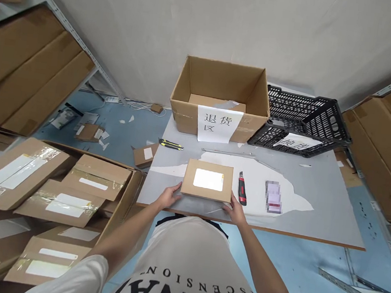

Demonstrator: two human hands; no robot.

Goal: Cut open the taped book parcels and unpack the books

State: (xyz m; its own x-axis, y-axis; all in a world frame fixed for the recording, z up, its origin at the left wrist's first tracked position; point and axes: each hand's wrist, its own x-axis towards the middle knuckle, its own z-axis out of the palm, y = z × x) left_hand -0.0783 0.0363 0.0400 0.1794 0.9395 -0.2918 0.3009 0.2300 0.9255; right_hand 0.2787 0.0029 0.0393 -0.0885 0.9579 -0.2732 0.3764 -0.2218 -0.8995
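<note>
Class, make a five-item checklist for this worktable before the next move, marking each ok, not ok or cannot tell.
1. Both hands at the carton: ok; left hand and right hand are at the near corners of the carton.
2. White label facing up: ok.
3. Red-and-black cutter apart from the carton: ok, lying to its right.
4. Yellow-and-black cutter well inside the table: not ok, at its left edge.
5. Carton's contents: cannot tell; hidden.

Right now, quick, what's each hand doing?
Left hand: partly open, at the flat brown cardboard box, near left corner.
Right hand: partly open, at its near right corner.
</note>
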